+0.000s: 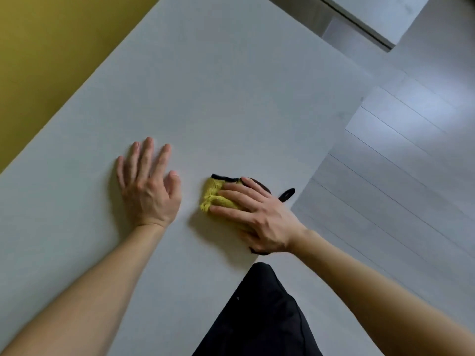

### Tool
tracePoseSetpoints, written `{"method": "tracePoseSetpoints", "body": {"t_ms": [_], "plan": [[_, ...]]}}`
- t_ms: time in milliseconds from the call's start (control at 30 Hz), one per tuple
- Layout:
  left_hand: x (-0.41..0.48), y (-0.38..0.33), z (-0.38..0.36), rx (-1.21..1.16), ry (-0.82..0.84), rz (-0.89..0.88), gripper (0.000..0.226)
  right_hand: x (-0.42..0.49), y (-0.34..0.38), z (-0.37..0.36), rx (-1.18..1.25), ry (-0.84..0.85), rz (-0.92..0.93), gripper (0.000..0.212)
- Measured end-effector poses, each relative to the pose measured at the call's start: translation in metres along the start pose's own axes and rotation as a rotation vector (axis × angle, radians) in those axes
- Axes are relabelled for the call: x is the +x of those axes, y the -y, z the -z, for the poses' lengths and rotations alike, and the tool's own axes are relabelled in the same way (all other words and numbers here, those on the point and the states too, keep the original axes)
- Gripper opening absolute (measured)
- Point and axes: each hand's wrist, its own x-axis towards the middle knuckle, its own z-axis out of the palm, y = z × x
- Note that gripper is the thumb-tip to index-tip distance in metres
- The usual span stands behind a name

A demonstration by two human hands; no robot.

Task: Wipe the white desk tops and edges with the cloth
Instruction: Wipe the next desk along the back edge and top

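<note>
Your right hand [259, 217] presses the yellow cloth [218, 196] flat under straight fingers to wipe the bench [231, 86]; beside it, your left hand [149, 183] rests open, bracing you.

A mustard-yellow wall [38, 60] borders the white worktop [231, 98] at upper left. Pale grey plank flooring [398, 188] runs along its right side, its boards catching a soft bluish sheen of light.

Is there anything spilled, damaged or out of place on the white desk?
Nothing stands out. The desk shows no spill or damage; the right hand presses the yellow cloth near its edge, and the left hand lies flat.
</note>
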Motion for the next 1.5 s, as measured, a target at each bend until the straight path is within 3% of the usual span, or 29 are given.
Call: {"method": "tracePoseSetpoints", "body": {"t_ms": [67, 233, 367, 400, 467, 567, 667, 733, 900, 1033, 1100, 1200, 1267, 1400, 1500], "plan": [[-0.001, -0.001, -0.001, -0.012, -0.004, 0.010, 0.051, -0.012, -0.047, 0.026, -0.053, -0.020, -0.078, 0.067], [0.002, 0.000, -0.005, 0.002, -0.006, -0.011, 0.048, 0.005, -0.156, 0.079, -0.166, -0.379, -0.604, 0.067], [0.001, -0.001, -0.004, -0.003, 0.007, -0.004, 0.050, 0.029, -0.108, 0.044, -0.193, -0.547, -0.897, 0.072], [0.004, -0.006, -0.004, -0.020, 0.014, -0.007, 0.051, 0.029, -0.079, 0.030, -0.177, -0.537, -0.846, 0.072], [0.015, -0.026, -0.007, -0.062, 0.028, -0.043, 0.053, 0.013, -0.033, 0.009, -0.119, -0.371, -0.565, 0.071], [0.045, -0.067, -0.024, -0.095, 0.057, -0.103, 0.054, -0.020, -0.032, 0.016, -0.058, -0.147, -0.211, 0.069], [0.076, -0.091, -0.043, -0.067, 0.098, -0.118, 0.057, -0.025, -0.078, 0.041, -0.083, -0.075, -0.176, 0.071], [0.082, -0.092, -0.049, -0.051, 0.095, -0.117, 0.058, -0.018, -0.125, 0.062, -0.122, -0.129, -0.307, 0.071], [0.079, -0.092, -0.052, -0.075, 0.053, -0.120, 0.057, 0.020, -0.234, 0.122, -0.175, -0.468, -0.892, 0.070], [0.080, -0.093, -0.051, -0.065, 0.050, -0.115, 0.056, 0.060, -0.197, 0.091, -0.204, -0.656, -1.161, 0.073], [0.080, -0.094, -0.049, -0.067, 0.053, -0.111, 0.056, 0.056, -0.140, 0.065, -0.194, -0.563, -0.976, 0.075], [0.080, -0.096, -0.046, -0.072, 0.063, -0.102, 0.057, 0.014, -0.109, 0.052, -0.137, -0.235, -0.420, 0.075], [0.080, -0.097, -0.046, -0.075, 0.064, -0.109, 0.057, -0.005, -0.143, 0.070, -0.142, -0.175, -0.345, 0.074], [0.082, -0.099, -0.047, -0.081, 0.052, -0.108, 0.058, 0.023, -0.230, 0.120, -0.153, -0.557, -0.974, 0.074], [0.082, -0.098, -0.048, -0.070, 0.048, -0.110, 0.058, 0.063, -0.236, 0.119, -0.130, -0.686, -1.311, 0.074]]}}
